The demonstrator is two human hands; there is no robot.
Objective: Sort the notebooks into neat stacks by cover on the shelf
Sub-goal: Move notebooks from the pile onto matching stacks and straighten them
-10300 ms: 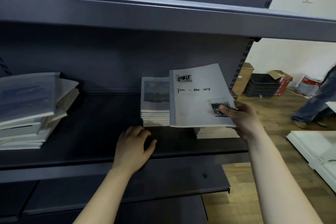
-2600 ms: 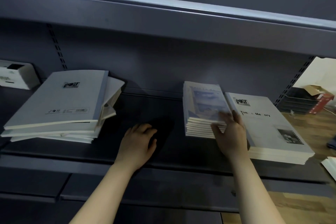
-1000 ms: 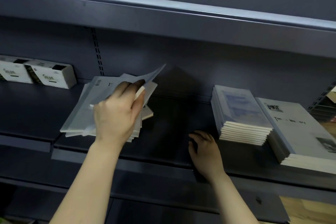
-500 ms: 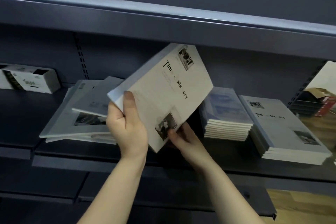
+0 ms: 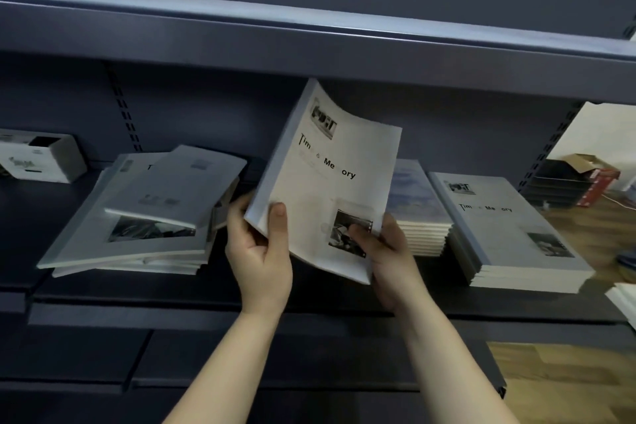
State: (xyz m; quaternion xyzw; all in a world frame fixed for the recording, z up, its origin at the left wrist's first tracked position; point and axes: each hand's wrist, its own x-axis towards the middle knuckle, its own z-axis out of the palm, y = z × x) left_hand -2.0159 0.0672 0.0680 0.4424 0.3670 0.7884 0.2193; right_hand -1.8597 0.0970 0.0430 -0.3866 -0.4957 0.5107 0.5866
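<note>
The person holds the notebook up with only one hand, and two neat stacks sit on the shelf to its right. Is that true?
Not one hand: the head view shows the left hand and the right hand both gripping the notebook at its bottom corners. Two neat stacks, the blue-cover stack and the grey-cover stack, do sit on the shelf to its right.

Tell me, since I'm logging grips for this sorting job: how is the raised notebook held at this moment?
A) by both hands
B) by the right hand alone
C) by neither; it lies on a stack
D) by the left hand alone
A: the left hand pinches the lower left corner of the raised notebook, thumb on the cover, while the right hand grips its lower right edge.
</note>
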